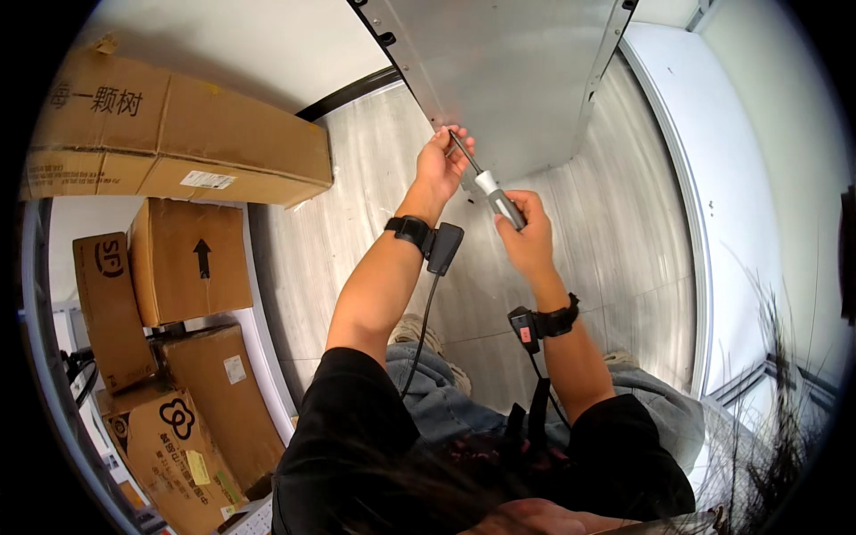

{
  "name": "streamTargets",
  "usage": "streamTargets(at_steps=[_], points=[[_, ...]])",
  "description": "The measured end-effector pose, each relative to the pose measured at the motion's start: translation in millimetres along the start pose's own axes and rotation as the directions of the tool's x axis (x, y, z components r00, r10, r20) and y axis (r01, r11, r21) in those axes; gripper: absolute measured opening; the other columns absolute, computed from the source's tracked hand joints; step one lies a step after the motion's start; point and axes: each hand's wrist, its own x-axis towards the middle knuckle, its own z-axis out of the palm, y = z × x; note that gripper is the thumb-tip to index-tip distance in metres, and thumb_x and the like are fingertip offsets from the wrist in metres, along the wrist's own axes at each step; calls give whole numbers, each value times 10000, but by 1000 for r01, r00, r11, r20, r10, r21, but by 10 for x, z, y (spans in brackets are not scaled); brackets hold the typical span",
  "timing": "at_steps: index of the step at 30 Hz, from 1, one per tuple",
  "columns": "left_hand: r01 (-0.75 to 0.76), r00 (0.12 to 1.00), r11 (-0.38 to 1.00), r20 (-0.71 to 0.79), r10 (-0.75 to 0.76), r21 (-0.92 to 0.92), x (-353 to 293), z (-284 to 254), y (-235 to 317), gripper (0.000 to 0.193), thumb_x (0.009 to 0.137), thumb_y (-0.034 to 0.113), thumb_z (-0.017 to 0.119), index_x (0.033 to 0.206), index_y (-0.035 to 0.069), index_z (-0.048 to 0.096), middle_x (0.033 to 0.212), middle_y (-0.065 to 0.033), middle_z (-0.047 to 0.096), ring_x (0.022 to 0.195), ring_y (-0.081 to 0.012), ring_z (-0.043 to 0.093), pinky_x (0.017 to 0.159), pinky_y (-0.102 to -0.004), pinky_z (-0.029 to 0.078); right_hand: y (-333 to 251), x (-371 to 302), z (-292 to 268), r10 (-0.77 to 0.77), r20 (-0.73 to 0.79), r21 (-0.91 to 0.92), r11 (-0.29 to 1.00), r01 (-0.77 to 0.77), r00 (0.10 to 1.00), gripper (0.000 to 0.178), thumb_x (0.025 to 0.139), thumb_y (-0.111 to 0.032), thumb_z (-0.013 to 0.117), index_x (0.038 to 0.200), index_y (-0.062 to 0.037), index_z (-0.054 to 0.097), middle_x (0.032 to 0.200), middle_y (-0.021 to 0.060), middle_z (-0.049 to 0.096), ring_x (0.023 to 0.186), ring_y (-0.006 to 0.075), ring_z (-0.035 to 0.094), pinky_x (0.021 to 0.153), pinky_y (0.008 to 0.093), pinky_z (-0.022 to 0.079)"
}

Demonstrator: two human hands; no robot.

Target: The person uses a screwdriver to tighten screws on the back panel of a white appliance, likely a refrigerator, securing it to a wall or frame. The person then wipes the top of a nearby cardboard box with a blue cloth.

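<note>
My right hand [528,241] is wrapped round the grey and white handle of a screwdriver [499,201]. Its thin metal shaft slants up and to the left. At the shaft's tip, the fingers of my left hand [441,163] are curled in, with thumb and forefinger pinched together. Whatever they pinch there is too small or hidden to make out. Both hands are close to the lower left edge of a grey sheet-metal cabinet [508,80], which has dark holes along its side edges.
Large cardboard boxes [250,143] stand at the left, with more boxes [203,259] on a shelf below them. A small dark piece [471,201] lies on the wood-look floor [357,178]. A white ledge [704,160] runs along the right. Cables hang from devices strapped on both wrists.
</note>
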Motion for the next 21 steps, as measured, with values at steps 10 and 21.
streamTargets(at_steps=[10,21], points=[[26,995,993,102,-14,-115,245,-54,93,195,946,208,435,943,47,545,1002,-103,607,955,-216,556,811,-382,492,103,-110,352,-56,-33,-20,998,55,998,361,786,-91,638,1116,-2,520,924,100,581,776,160,562,697,284,458],[44,983,995,182,-26,-94,227,-98,163,267,954,318,423,933,82,546,1034,-74,587,1032,-204,499,859,-393,431,92,-77,500,-100,-37,-25,995,99,994,362,790,-107,639,1113,5,520,946,118,571,788,185,557,694,305,458]])
